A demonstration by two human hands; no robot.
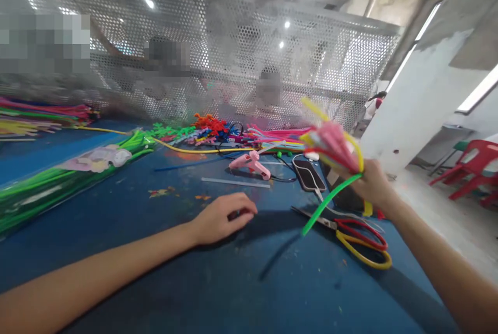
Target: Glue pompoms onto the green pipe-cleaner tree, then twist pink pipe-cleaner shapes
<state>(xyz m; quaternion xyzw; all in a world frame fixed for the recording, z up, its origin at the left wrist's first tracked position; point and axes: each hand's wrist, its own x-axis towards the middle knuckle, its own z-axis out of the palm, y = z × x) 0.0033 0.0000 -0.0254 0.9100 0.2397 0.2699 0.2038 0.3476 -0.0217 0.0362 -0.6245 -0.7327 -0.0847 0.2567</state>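
Observation:
My right hand (pixel 374 184) is raised above the blue table (pixel 194 282) at the right and grips a pipe-cleaner flower (pixel 333 147) with pink and yellow petals and a green stem (pixel 329 202) that hangs down to the left. My left hand (pixel 223 217) rests palm down on the table near the middle, fingers curled over something small and dark that I cannot make out. Scissors (pixel 360 238) with red and yellow handles lie just under the flower's stem.
A pink glue gun (pixel 252 164), a clear glue stick (pixel 235 182) and a phone (pixel 309 174) on a cable lie behind my hands. Packs of green pipe cleaners (pixel 58 183) fill the left side, mixed colours (pixel 218 129) the back. A perforated metal screen (pixel 233 64) stands behind; red chairs (pixel 472 168) stand at right.

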